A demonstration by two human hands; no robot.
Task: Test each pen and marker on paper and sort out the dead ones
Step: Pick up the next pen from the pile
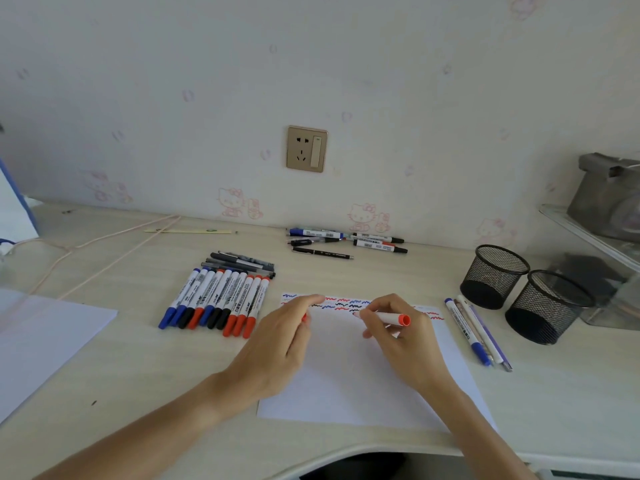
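Head view: right hand [403, 336] pinching red marker [393, 319], long axis level, tip leftward toward cap [304, 317] pinched in left hand [289, 336].

Two bare forearms, left hand [282, 336], right hand [403, 332]; no sleeves visible.

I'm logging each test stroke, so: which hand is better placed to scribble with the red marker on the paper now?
Right. The right hand grips the red marker over the paper, beside the squiggles. The left hand pinches something small and red, probably its cap.
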